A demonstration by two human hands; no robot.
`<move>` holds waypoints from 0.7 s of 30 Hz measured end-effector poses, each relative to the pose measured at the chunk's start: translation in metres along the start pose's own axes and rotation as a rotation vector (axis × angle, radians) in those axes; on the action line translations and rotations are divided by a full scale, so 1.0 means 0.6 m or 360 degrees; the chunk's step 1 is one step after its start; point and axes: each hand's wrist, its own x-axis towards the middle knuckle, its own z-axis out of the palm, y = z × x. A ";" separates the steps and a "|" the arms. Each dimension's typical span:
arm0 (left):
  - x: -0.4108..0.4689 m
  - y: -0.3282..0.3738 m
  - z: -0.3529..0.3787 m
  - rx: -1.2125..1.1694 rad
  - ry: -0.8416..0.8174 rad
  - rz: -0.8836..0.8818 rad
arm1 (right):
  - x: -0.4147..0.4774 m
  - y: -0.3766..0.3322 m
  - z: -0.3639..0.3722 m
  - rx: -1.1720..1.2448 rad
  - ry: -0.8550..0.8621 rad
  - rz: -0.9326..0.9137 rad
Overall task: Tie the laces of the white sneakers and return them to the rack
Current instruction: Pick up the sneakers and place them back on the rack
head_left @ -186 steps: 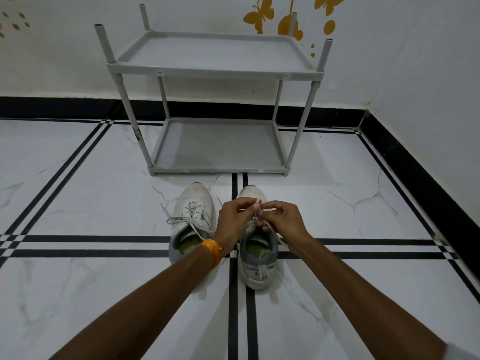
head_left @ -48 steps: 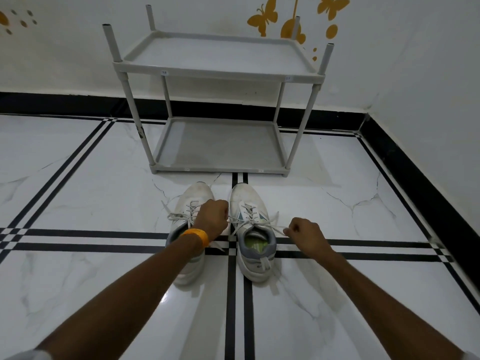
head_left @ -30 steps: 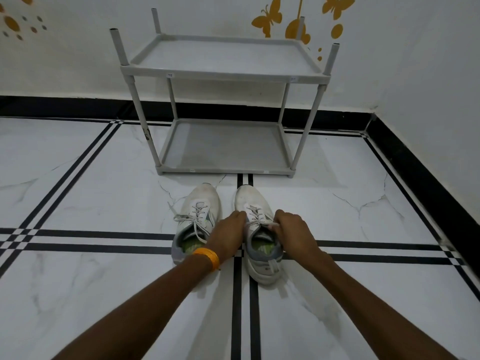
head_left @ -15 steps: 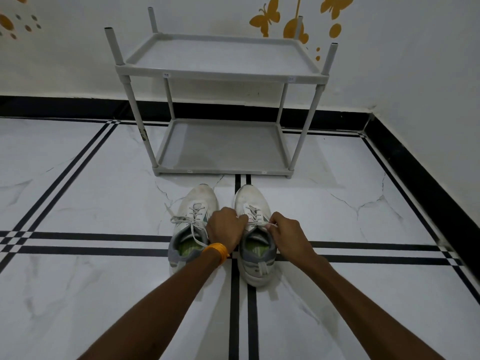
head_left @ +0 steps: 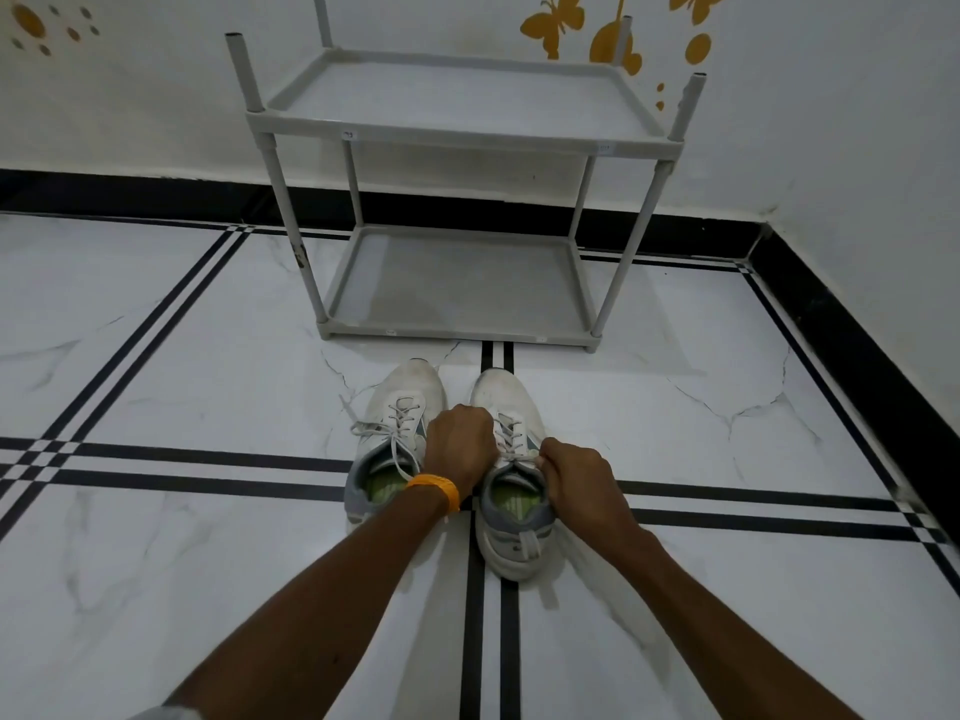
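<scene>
- The inner side of the right sneaker (head_left: 511, 491) and part of its laces (head_left: 510, 440) are covered by the left hand (head_left: 460, 446).
- What is gripped inside the closed left hand cannot be told.
- The outer collar of that sneaker is hidden behind the right hand (head_left: 574, 478).
- The rear edge of the left sneaker (head_left: 388, 449) is masked by the wristband (head_left: 436, 488) and forearm.
- The rack (head_left: 457, 200) has its far posts cut off by the top edge.
- Small labels on the rack's front rails are too small to be read.

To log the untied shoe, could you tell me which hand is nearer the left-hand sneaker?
Left. The left hand sits against the left-hand sneaker's inner side; the right hand is beyond the other sneaker.
</scene>
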 end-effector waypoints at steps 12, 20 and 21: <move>-0.034 -0.209 -0.115 -0.0874 -0.0267 -0.0375 | 0.016 -0.010 -0.014 0.0301 -0.0421 0.0551; -0.076 -0.216 -0.030 -0.0777 -0.0533 -0.0389 | 0.041 -0.034 0.014 0.0362 -0.0479 0.0587; -0.071 -0.209 -0.026 -0.0772 -0.0488 -0.0316 | 0.044 -0.035 0.020 0.0321 -0.0426 0.0560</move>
